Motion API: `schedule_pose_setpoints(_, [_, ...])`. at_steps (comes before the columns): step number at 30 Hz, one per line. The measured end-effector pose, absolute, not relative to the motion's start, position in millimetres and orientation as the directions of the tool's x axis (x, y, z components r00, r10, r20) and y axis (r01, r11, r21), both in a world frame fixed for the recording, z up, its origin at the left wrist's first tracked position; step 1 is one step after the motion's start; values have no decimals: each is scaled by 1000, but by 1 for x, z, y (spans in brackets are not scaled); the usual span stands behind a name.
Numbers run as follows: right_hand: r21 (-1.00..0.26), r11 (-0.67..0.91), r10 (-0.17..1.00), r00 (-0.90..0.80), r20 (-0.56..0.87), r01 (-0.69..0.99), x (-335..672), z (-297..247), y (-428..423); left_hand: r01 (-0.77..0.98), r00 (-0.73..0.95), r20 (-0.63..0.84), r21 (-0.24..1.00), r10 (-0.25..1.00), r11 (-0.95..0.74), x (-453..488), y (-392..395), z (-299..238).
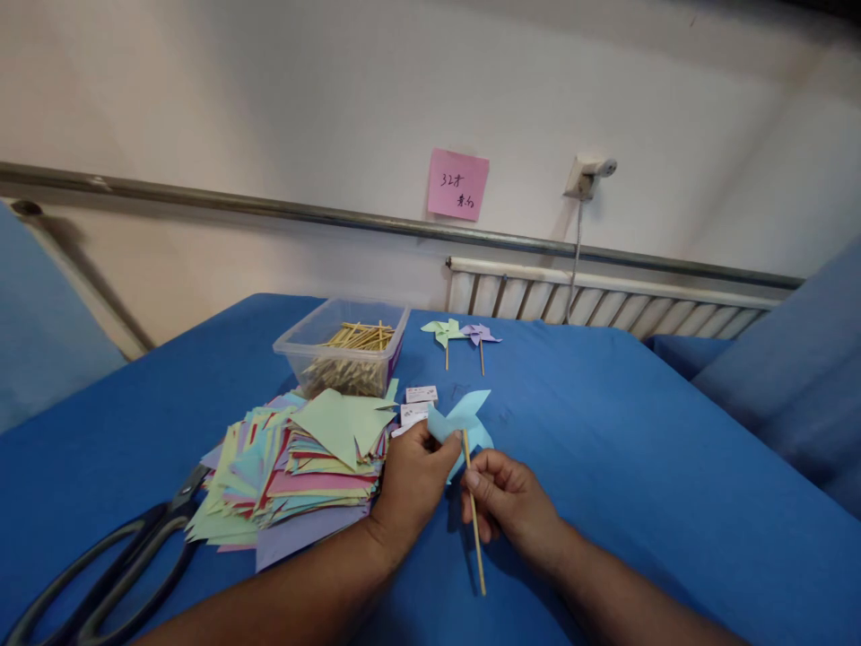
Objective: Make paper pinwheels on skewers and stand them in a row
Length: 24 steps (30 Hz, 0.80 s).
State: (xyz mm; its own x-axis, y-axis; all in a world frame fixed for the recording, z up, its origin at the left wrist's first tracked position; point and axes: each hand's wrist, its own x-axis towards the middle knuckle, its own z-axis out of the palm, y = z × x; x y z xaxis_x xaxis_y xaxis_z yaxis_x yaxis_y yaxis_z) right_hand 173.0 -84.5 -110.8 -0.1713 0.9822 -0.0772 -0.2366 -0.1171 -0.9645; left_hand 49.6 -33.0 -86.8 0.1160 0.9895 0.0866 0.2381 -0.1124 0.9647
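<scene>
Between my hands is a light blue paper pinwheel [469, 414], its blades folded and spread. My left hand [415, 471] is closed on the pinwheel near its centre, thumb by the top of the stick. A thin wooden stick [476, 529] runs down from the pinwheel's middle, its lower end pointing toward me. My right hand [506, 502] pinches that stick a little below the paper. Whether a pin joins stick and paper is hidden by my fingers. Two small white boxes [421, 395] lie just beyond my left hand, with some tiny dark pins [460, 391] beside them.
A tall stack of coloured cut paper [316, 484] stands left of my hands, with large black-handled scissors [134, 556] beside it. Behind it is a clear plastic tub [289, 345] of wooden sticks. A green pinwheel [444, 332] and a purple pinwheel [480, 335] lie farther back on the blue cloth [639, 449].
</scene>
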Motion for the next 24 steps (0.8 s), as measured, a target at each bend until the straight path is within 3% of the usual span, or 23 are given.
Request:
schedule_pose_setpoints(14, [-963, -102, 984, -166, -61, -250, 173, -115, -84, 154, 126, 44, 986, 991, -64, 50, -33, -84])
schedule_pose_setpoints(24, [-946, -118, 983, -169, -69, -301, 172, -117, -83, 228, 127, 89, 967, 988, -117, 50, -36, -85])
